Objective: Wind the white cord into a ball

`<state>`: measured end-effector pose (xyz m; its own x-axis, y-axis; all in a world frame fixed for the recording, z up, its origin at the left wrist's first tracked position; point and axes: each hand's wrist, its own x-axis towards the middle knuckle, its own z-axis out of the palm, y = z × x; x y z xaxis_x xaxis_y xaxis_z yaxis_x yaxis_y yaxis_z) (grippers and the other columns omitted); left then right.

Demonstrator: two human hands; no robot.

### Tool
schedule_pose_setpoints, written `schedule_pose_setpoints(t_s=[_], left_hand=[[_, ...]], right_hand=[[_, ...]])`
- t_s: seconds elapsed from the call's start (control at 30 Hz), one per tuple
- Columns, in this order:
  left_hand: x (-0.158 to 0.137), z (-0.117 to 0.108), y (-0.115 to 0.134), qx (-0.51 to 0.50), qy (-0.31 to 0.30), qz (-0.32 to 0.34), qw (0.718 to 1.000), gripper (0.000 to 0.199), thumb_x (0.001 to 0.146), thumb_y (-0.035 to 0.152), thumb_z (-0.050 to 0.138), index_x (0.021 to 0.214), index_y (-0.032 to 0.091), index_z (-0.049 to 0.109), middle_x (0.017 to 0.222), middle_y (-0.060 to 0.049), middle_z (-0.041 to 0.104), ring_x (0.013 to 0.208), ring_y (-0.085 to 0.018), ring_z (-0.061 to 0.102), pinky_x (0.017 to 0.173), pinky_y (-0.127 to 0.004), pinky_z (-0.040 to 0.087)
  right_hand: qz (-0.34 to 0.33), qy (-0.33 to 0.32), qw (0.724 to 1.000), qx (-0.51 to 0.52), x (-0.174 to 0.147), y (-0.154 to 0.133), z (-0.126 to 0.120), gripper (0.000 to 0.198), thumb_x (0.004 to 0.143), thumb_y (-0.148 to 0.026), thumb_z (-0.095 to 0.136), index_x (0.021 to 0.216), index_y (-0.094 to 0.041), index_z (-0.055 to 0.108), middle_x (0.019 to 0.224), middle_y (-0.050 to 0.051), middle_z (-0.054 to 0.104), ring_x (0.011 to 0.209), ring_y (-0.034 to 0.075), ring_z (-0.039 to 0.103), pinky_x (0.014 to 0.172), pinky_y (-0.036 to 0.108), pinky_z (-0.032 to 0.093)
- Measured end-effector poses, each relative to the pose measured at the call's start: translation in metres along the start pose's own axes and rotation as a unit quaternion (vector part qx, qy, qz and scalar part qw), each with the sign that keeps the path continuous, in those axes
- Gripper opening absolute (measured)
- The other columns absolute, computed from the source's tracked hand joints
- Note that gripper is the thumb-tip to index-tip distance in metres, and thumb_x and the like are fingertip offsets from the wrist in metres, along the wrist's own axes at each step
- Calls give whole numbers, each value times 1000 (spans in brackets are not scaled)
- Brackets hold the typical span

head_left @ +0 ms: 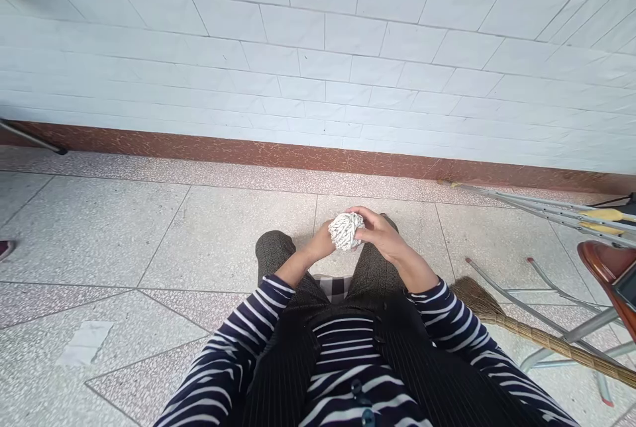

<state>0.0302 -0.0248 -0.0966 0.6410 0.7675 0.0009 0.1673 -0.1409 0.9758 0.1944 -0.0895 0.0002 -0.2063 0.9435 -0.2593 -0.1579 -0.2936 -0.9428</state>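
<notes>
A whitish ball of twisted cord (344,231) is held between my two hands, just above my knees. My left hand (322,241) grips it from the left and below, its fingertips mostly hidden behind the ball. From the right, my right hand (378,235) wraps round it, thumb across the front and fingers over the top. Both hands are closed on the cord. Whether a loose end runs between the fingers cannot be made out.
A tiled wall with a brown skirting (278,154) runs ahead. On the right are a straw broom (527,331), a metal-legged chair (603,268) and crutches (536,208). A pale paper piece (87,342) lies on the floor at left. A shoe tip (6,249) shows at the left edge.
</notes>
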Motion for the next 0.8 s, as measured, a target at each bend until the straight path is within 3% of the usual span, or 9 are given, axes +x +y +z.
schedule_pose_setpoints(t_s=[0.03,0.13,0.37,0.57,0.7,0.8], left_hand=[[-1,3,0,-7,3,-13,1000,18,80,31,69,85,14,70,81,-5,73,79,-20,66,76,-31,54],[-9,2,-5,-15,-27,-25,999,36,90,43,59,70,14,66,71,-4,70,75,-18,64,79,-29,51],[-35,-12,-6,3,-100,-70,992,50,99,58,39,106,14,62,62,-1,66,61,-14,58,71,-26,45],[-39,-31,-21,146,-71,-86,983,34,99,40,40,103,17,64,67,0,67,60,-14,56,67,-24,43],[-50,-28,-19,207,-93,-78,971,31,99,36,42,85,19,64,65,1,64,60,-14,56,67,-23,41],[-57,-21,5,249,-118,-14,961,42,101,41,41,71,19,60,65,-2,60,64,-15,55,69,-25,40]], right_hand=[[-1,5,1000,7,-1,-2,-2,43,70,-22,77,111,-26,65,101,3,65,88,20,65,60,29,60],[-20,32,999,19,-5,-8,-15,47,67,-21,79,111,-25,65,104,3,65,87,20,66,61,29,61],[-55,218,970,90,14,10,-30,40,65,-25,79,102,-23,63,99,2,67,80,19,67,61,33,61],[-89,180,970,138,9,-5,-27,37,70,-27,74,104,-22,61,107,6,70,87,22,67,62,32,58],[-96,209,973,-15,10,-17,-36,49,68,-33,76,112,-26,57,113,5,64,93,23,65,70,37,57],[-109,318,910,-240,25,1,-44,54,66,-35,78,114,-25,57,115,7,58,93,24,60,75,38,53]])
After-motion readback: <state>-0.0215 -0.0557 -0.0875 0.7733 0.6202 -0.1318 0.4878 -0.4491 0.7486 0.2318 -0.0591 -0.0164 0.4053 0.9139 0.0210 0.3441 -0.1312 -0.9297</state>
